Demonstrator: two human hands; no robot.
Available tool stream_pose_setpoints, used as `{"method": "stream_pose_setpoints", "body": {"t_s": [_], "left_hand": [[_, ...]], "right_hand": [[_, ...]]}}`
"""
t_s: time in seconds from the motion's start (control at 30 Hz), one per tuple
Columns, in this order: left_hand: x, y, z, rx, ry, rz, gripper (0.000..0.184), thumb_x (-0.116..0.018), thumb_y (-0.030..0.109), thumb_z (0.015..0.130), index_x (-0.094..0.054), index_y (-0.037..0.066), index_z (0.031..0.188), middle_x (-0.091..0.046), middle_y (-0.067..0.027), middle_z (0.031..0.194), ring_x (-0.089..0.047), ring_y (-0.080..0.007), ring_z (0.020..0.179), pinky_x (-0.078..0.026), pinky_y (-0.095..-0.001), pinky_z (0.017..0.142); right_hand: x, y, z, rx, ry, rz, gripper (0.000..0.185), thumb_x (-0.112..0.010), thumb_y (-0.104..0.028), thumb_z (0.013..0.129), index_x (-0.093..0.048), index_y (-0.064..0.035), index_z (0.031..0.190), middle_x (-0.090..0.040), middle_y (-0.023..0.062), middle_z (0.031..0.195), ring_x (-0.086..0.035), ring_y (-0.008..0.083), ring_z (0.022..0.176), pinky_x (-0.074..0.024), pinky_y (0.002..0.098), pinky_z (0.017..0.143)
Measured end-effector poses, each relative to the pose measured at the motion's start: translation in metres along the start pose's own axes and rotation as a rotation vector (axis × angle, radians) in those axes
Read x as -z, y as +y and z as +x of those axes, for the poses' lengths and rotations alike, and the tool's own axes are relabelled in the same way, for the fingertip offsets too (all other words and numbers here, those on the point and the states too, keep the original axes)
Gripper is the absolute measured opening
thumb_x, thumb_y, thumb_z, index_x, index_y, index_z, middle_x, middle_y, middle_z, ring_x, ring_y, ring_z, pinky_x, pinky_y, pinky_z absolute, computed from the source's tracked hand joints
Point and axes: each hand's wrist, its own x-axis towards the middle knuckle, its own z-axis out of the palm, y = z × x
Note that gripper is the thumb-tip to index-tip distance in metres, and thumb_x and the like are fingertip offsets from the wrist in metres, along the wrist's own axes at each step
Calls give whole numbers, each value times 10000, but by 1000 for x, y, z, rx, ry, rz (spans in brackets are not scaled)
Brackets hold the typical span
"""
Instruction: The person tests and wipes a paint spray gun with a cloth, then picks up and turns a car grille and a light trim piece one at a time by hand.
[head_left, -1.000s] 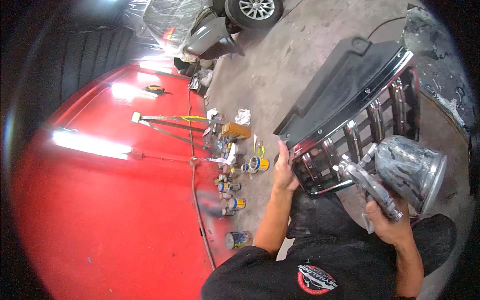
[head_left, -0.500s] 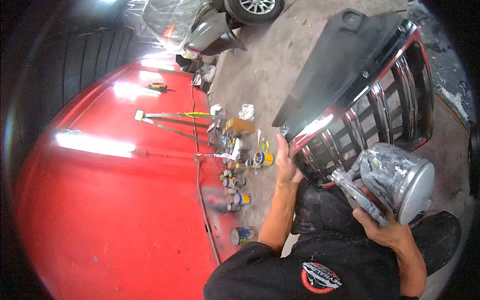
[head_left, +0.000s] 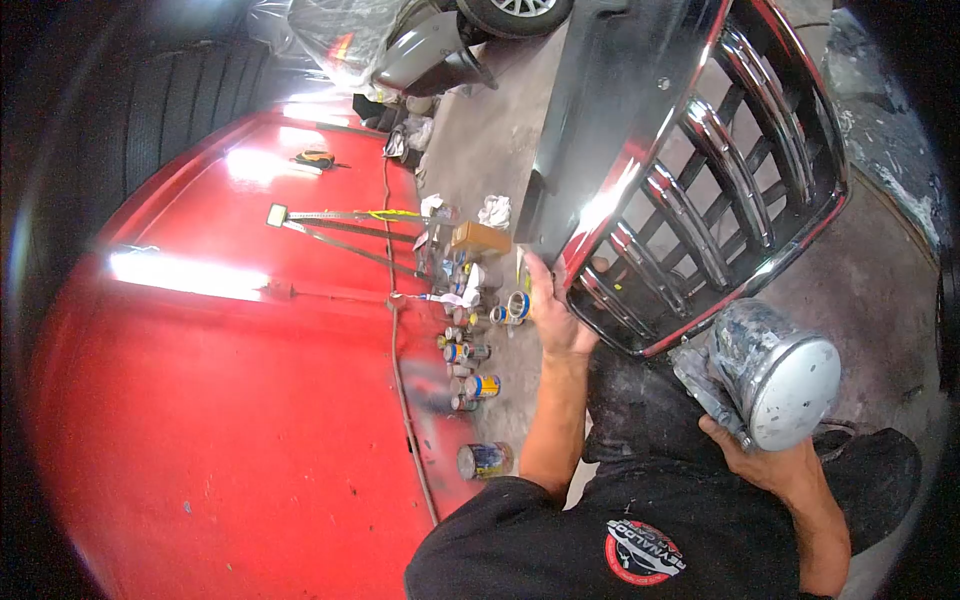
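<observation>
At the lower left end of the black and chrome car grille (head_left: 735, 165), my left hand (head_left: 560, 315) is closed round its corner. The grille has a wide, smooth dark panel along its left side, glossy red reflections and several chrome bars. My right hand (head_left: 775, 455) grips a metal spray gun (head_left: 708, 385), its fingers partly hidden behind the paint-spattered cup (head_left: 775, 370). The cup's round pale end faces me. The gun lies just below the grille's lower edge; its nozzle is hard to make out.
Paint cans (head_left: 483, 386) and a tan metal container (head_left: 482, 238) stand on the floor by a red wall (head_left: 250, 420). A light stand (head_left: 335, 215) is near them. A plastic-covered car (head_left: 335, 45) and wheel are at the top. A hose (head_left: 392, 340) runs along the wall.
The grille has swung upward and tilted, so more of its barred face shows. The spray gun has turned, bringing the cup's flat end toward me. Both hands keep their holds.
</observation>
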Motion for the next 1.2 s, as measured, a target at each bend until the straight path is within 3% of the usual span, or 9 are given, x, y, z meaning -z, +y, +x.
{"method": "stream_pose_setpoints", "body": {"t_s": [0.13, 0.3, 0.37, 0.6, 0.8, 1.0, 1.1, 1.2], "left_hand": [[-11, -9, -2, -50, 168, 131, 634, -287, 543, 929, -534, 6, 1161, -630, -94, 837, -586, -187, 685, -522, -395, 676], [-15, -14, -6, -45, 122, 117, 648, -275, 550, 929, -536, 1, 1151, -613, -89, 834, -575, -176, 686, -512, -392, 742], [-17, -12, -7, -45, 123, 103, 648, -273, 551, 929, -534, 1, 1152, -608, -87, 828, -574, -177, 686, -511, -393, 745], [-32, -11, -10, -89, 125, 123, 658, -270, 560, 925, -526, -1, 1153, -597, -86, 806, -569, -180, 678, -510, -391, 743], [-37, -10, -13, -108, 144, 104, 673, -271, 574, 917, -516, -1, 1166, -617, -108, 867, -595, -196, 754, -520, -415, 748], [-35, -9, -15, -124, 164, 113, 664, -259, 569, 921, -514, 7, 1167, -630, -118, 895, -608, -195, 730, -534, -368, 703], [-31, -15, -17, -110, 169, 120, 657, -246, 561, 927, -517, 12, 1165, -634, -115, 894, -610, -183, 716, -537, -337, 677], [-28, -16, -17, -79, 177, 113, 651, -240, 556, 931, -522, 17, 1160, -638, -113, 892, -614, -178, 712, -538, -327, 665]], "right_hand": [[-4, -6, 3, 15, 68, -30, 321, -683, -334, 757, -647, -56, 913, -641, 114, 911, -596, 325, 838, -466, 420, 775], [-8, -9, 0, 44, 69, -27, 311, -685, -327, 754, -649, -61, 912, -643, 115, 905, -596, 330, 835, -466, 420, 767], [-1, -12, 1, -169, -266, -24, 499, -680, -356, 779, -558, -75, 1173, -563, 155, 1174, -515, 332, 1096, -401, 395, 932], [-7, -16, 2, -271, -327, 50, 501, -658, -386, 795, -557, -71, 1170, -568, 163, 1163, -514, 339, 1096, -399, 395, 930], [-15, -13, -3, -176, -214, -23, 514, -662, -390, 795, -554, -49, 1165, -574, 156, 1157, -521, 320, 1094, -400, 383, 930], [-21, -10, -6, -359, -123, 120, 515, -686, -337, 795, -532, -26, 1177, -566, 155, 1164, -534, 301, 1075, -411, 382, 916], [-28, -5, -14, -158, -87, 64, 493, -679, -333, 802, -539, -20, 1157, -571, 160, 1148, -539, 304, 1061, -416, 385, 907], [-27, -4, -14, -92, -85, -46, 491, -674, -327, 805, -531, -19, 1159, -573, 159, 1131, -541, 309, 1048, -417, 392, 899]]}}
